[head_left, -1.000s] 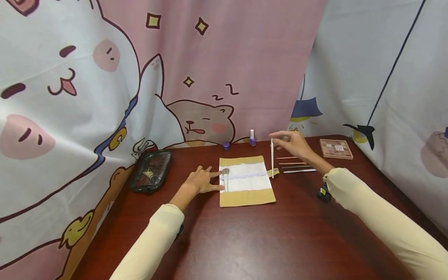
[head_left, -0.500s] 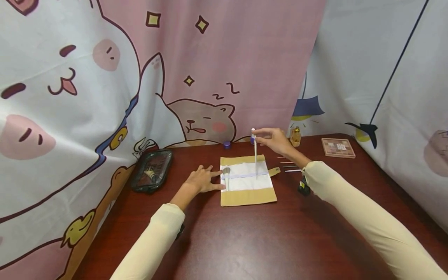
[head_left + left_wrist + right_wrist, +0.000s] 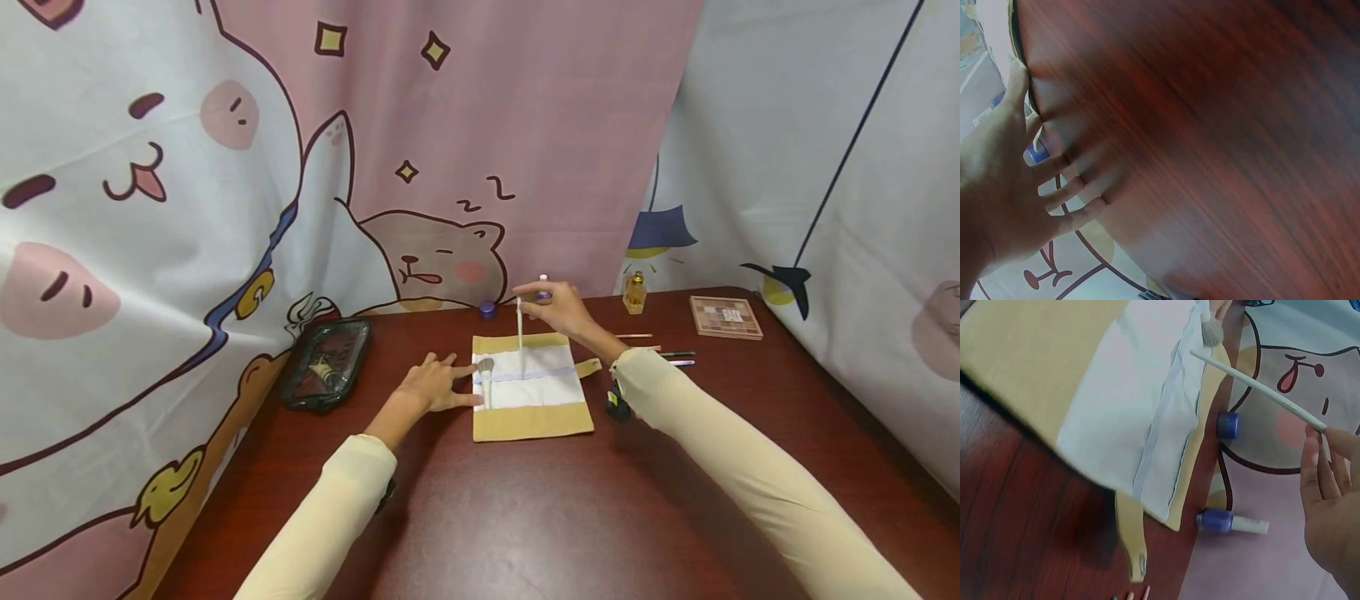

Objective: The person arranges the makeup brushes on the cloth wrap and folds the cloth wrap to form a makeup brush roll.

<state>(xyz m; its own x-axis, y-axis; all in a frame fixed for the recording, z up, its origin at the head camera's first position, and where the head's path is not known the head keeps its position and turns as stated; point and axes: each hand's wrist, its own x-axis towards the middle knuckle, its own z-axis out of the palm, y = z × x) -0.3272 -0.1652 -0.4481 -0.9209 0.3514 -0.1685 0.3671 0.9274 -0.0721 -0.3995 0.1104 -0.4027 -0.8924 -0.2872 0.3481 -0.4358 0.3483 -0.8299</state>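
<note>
Slim white stick held over a fabric case with 1 brush

Spread flat on the bench (image 3: 465,508) is 1 tan fabric case (image 3: 532,424) with a white lining and 1 lavender band (image 3: 543,375) across it. On the lining, by the left edge, lies 1 brush (image 3: 486,385) with a broad grey head. 1 strap (image 3: 588,367) sticks out from the right edge.

At the far left sits 1 black container (image 3: 306,403); a small pale item (image 3: 322,371) shows in it, too unclear to identify. Toward the back stand 1 purple-lidded jar (image 3: 487,310), 1 purple polish bottle (image 3: 1215,519) with a white cap and 1 bottle of amber liquid (image 3: 634,295). 1 palette (image 3: 726,317) lies at the right, its pans too small to count. Near the right forearm, 4 thin tools (image 3: 677,354) lie partly covered.

The right hand (image 3: 558,310) pinches 1 slim white stick (image 3: 521,337) by its upper end between thumb and fingertips, upright over the lining, its lower tip by the band; whether it touches is unclear. The left hand (image 3: 429,388) is spread wide, thumb and forefinger at the case's left edge, gripping nothing.
</note>
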